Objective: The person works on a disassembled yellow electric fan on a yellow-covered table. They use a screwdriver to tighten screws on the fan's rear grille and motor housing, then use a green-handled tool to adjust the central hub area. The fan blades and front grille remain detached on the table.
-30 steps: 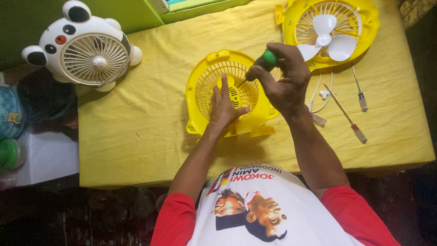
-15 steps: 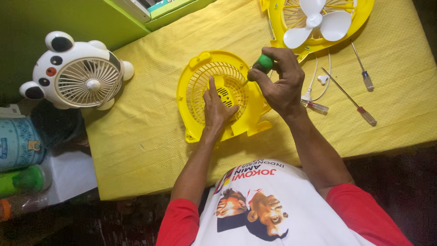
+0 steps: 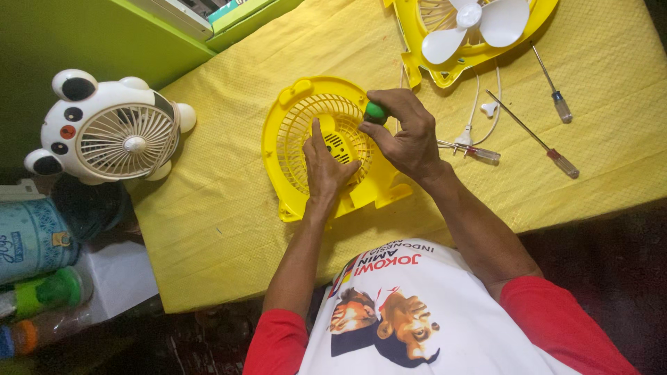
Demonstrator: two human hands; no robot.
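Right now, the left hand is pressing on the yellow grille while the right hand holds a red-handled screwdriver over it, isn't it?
Not quite: the head view shows the screwdriver in the right hand has a green handle, not red. The left hand does press on the yellow grille.

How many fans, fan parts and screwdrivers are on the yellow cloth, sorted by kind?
Whole fans: 1, the white panda-shaped fan.
Yellow fan parts: 2, the grille cover under the left hand, and the fan body with white blades.
Screwdrivers: 4, the green-handled one in the right hand, plus three lying loose.
Total: 7.
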